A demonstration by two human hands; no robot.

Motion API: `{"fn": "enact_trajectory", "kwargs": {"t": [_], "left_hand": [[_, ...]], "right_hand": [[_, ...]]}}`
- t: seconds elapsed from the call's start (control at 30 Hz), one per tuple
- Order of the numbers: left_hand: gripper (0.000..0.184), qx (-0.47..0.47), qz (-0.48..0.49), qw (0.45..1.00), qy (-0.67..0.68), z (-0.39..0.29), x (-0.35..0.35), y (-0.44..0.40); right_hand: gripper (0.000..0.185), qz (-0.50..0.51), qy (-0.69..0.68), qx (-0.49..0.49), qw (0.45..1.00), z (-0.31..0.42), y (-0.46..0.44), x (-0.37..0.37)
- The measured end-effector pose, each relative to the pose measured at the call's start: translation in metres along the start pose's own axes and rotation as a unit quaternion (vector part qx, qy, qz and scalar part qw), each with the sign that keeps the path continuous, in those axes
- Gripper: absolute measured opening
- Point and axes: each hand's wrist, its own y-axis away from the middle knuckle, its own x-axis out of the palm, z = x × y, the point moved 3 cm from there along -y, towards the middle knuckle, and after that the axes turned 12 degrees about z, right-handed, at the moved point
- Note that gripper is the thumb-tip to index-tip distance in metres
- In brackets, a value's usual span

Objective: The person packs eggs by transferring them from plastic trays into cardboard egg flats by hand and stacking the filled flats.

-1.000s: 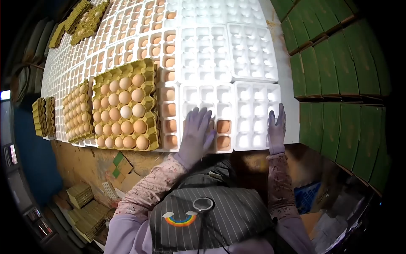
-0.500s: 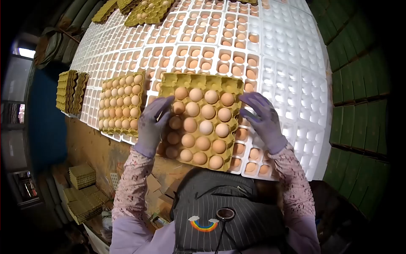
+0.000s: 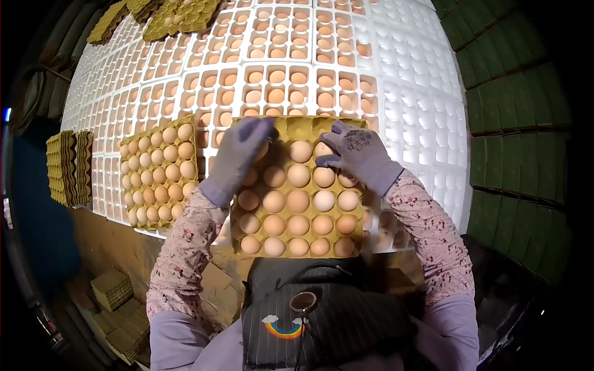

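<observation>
In the middle of the head view, a yellow pulp egg tray (image 3: 366, 247) holds rows of brown eggs (image 3: 298, 201), with some bare cups along its far edge. My right hand (image 3: 362, 151), in a grey-purple glove, reaches over the tray's far right part. Its thumb and fingers are closed around an egg (image 3: 323, 150). Over the far left part hovers my left hand (image 3: 242, 154), gloved alike. Its fingers are smeared by motion and cover the cups and eggs beneath, so its grip is unclear.
Beneath the tray spread white foam trays (image 3: 411, 111), many with eggs in their cells. At left lies another full pulp tray (image 3: 159, 176) beside stacked pulp trays (image 3: 69, 167). More pulp trays (image 3: 179, 18) lie at the far left. Green stacked crates (image 3: 513, 136) line the right side.
The egg tray has turned straighter towards me. Both hands have left its side edges and moved inward over its far rows; the right fingers have closed on an egg. The view has shifted.
</observation>
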Motion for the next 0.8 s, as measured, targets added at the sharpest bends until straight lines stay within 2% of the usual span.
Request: {"fn": "enact_trajectory", "kwargs": {"t": [0.03, 0.07, 0.1, 0.13, 0.2, 0.23, 0.27, 0.3, 0.33, 0.37, 0.43, 0.47, 0.5, 0.53, 0.57, 0.6, 0.63, 0.67, 0.7, 0.73, 0.77, 0.8], "left_hand": [[0.037, 0.033, 0.03, 0.984, -0.172, -0.009, 0.016, -0.004], [0.041, 0.068, 0.057, 0.937, -0.339, -0.014, 0.031, -0.007], [0.049, 0.106, 0.031, 0.863, -0.493, -0.011, 0.044, -0.007], [0.049, 0.11, 0.034, 0.865, -0.489, -0.008, 0.045, -0.011], [0.053, 0.083, 0.087, 0.854, -0.506, -0.011, 0.045, -0.017], [0.048, -0.001, 0.133, 0.887, -0.442, -0.017, 0.039, -0.019], [0.048, 0.001, 0.137, 0.886, -0.442, -0.02, 0.034, -0.016], [0.044, 0.004, 0.158, 0.962, -0.221, -0.019, 0.026, -0.012], [0.039, 0.003, 0.172, 0.985, 0.011, -0.02, 0.024, -0.008], [0.039, 0.05, 0.198, 0.979, 0.009, -0.029, 0.029, -0.002], [0.037, 0.107, 0.181, 0.95, -0.232, -0.032, 0.051, 0.001], [0.036, 0.125, 0.15, 0.91, -0.367, -0.035, 0.068, 0.006], [0.031, 0.157, 0.111, 0.829, -0.525, -0.039, 0.087, 0.011], [0.031, 0.162, 0.115, 0.827, -0.527, -0.037, 0.097, 0.012], [0.031, 0.137, 0.102, 0.761, -0.626, -0.031, 0.107, 0.01], [0.032, 0.111, 0.087, 0.686, -0.714, -0.027, 0.115, 0.007], [0.035, 0.108, 0.091, 0.695, -0.705, -0.026, 0.115, 0.005], [0.035, 0.116, 0.094, 0.694, -0.704, -0.028, 0.109, 0.004], [0.038, 0.126, 0.121, 0.799, -0.575, -0.032, 0.099, 0.005], [0.042, 0.127, 0.144, 0.88, -0.435, -0.036, 0.089, 0.004], [0.05, 0.062, 0.176, 0.971, -0.152, -0.028, 0.082, 0.003], [0.061, -0.031, 0.267, 0.962, 0.053, -0.052, 0.084, 0.016]], "right_hand": [[0.045, -0.029, -0.084, -0.002, 0.996, -0.003, 0.005, -0.005], [0.045, -0.059, -0.167, -0.003, 0.984, -0.007, 0.01, -0.01], [0.043, -0.04, -0.432, 0.006, 0.901, -0.017, 0.013, -0.012], [0.038, 0.039, -0.642, 0.016, 0.766, -0.024, 0.028, -0.019], [0.034, -0.019, -0.701, -0.088, 0.707, -0.025, 0.053, -0.022], [0.034, -0.019, -0.653, -0.069, 0.754, -0.028, 0.063, -0.019], [0.034, -0.021, -0.483, -0.08, 0.872, -0.034, 0.065, -0.012], [0.034, -0.027, -0.327, -0.031, 0.944, -0.022, 0.068, -0.01], [0.034, -0.03, -0.163, 0.021, 0.986, -0.006, 0.071, -0.006], [0.035, -0.095, 0.074, -0.005, 0.993, -0.004, 0.069, 0.013], [0.035, -0.098, 0.103, 0.007, 0.99, -0.005, 0.066, 0.025], [0.036, -0.101, 0.134, 0.016, 0.986, -0.004, 0.066, 0.027], [0.036, -0.076, 0.068, 0.044, 0.994, -0.002, 0.071, 0.019], [0.036, -0.079, 0.067, 0.05, 0.993, -0.006, 0.077, 0.022], [0.039, -0.108, -0.194, 0.071, 0.972, -0.016, 0.087, 0.022], [0.046, -0.104, -0.427, 0.05, 0.897, -0.018, 0.103, 0.027], [0.055, -0.12, -0.632, 0.039, 0.764, -0.019, 0.119, 0.029], [0.055, -0.127, -0.631, 0.044, 0.764, -0.017, 0.135, 0.028], [0.061, -0.127, -0.667, 0.074, 0.73, -0.018, 0.148, 0.031], [0.068, -0.124, -0.704, 0.097, 0.693, -0.019, 0.157, 0.036], [0.067, -0.125, -0.794, 0.036, 0.594, -0.035, 0.158, 0.06], [0.066, -0.116, -0.78, 0.063, 0.611, -0.045, 0.164, 0.07]]}}
